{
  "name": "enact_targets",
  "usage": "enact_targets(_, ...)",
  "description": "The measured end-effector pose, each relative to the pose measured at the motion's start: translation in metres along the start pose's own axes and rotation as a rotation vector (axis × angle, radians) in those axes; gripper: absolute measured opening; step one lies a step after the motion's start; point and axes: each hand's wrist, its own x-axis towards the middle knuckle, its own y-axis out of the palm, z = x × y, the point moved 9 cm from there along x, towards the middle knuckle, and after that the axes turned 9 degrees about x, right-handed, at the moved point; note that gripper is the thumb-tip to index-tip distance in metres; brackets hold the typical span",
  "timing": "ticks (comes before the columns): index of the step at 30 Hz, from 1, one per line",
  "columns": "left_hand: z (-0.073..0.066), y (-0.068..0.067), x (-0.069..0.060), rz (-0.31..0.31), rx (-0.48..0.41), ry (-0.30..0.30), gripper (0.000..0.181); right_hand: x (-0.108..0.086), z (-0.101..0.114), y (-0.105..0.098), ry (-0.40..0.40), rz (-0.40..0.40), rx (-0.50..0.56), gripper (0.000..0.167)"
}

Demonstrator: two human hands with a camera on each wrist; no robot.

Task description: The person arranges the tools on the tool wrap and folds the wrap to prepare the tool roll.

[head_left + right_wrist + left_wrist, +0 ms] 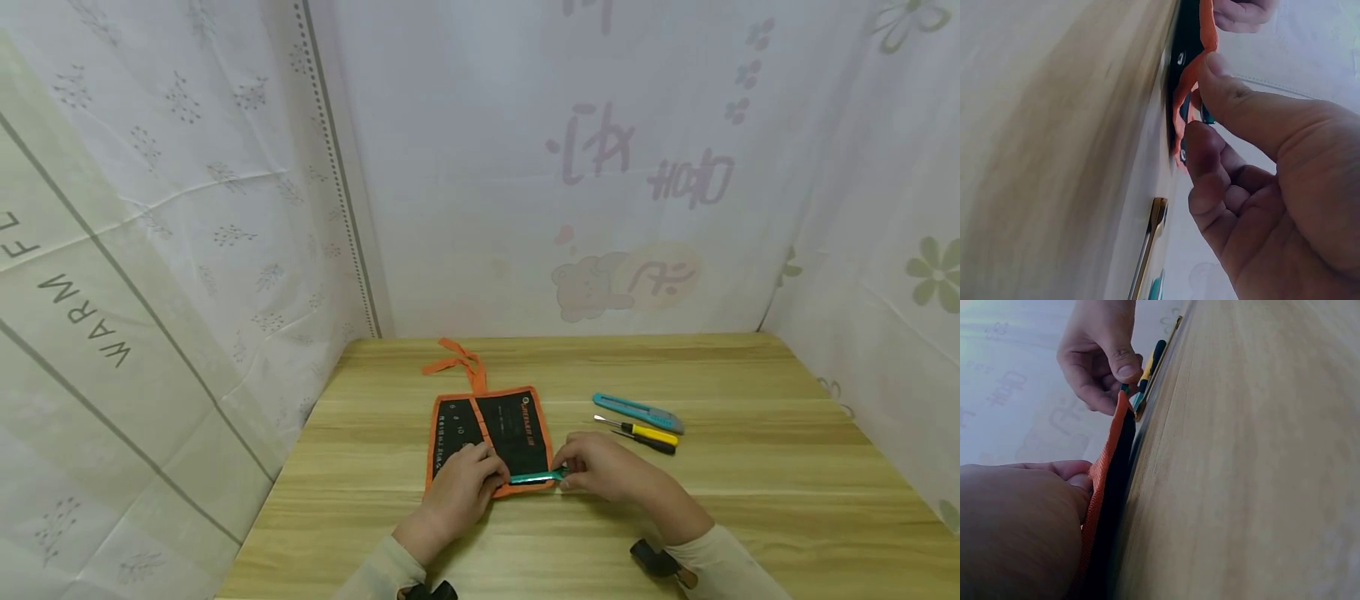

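Note:
A black cloth tool pouch point(513, 429) with orange edging lies flat on the table, white numbers printed on its left part. My left hand point(467, 486) pinches its near edge, the orange trim point(1102, 478) held between thumb and fingers. Across the pouch's near right part runs a slim, shiny green wrench point(531, 478). My right hand point(600, 468) pinches its right end at the pouch's edge. In the right wrist view, the thumb lies against the orange trim point(1192, 72), and a bit of green point(1207, 115) shows behind the fingers. The wrench's left end is hidden by the left hand.
Right of the pouch lie a teal utility knife point(637, 412), a yellow-handled screwdriver point(652, 433) and a black-handled one point(660, 447). Orange ties point(468, 362) spread from the pouch's far edge. Printed cloth hangs behind and beside the wooden table point(345, 467).

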Motion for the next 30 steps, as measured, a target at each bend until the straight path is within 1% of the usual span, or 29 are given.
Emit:
enact_targets(2, 0.000, 0.000, 0.000, -0.004, 0.003, 0.000, 0.010, 0.001, 0.002, 0.001, 0.004, 0.003, 0.000, 0.021)
enact_targets(9, -0.001, 0.000, -0.001, -0.004, 0.009, 0.009, 0.010, 0.004, 0.015, 0.005, -0.030, 0.011, 0.005, 0.022)
enact_targets(13, -0.002, 0.001, -0.002, -0.001, 0.013, 0.010, 0.010, 0.005, 0.016, 0.007, -0.026, 0.031, 0.026, 0.021)
enact_targets(18, -0.002, 0.002, -0.001, -0.005, 0.010, 0.010, 0.010, 0.006, 0.017, 0.008, -0.029, 0.050, 0.027, 0.020)
enact_targets(25, -0.002, 0.002, 0.000, 0.000, -0.004, 0.008, 0.011, 0.010, 0.020, 0.011, -0.033, 0.048, 0.055, 0.015)
enact_targets(30, -0.001, 0.004, -0.001, 0.016, -0.021, -0.004, 0.010, 0.012, 0.023, 0.015, -0.043, 0.054, 0.040, 0.013)
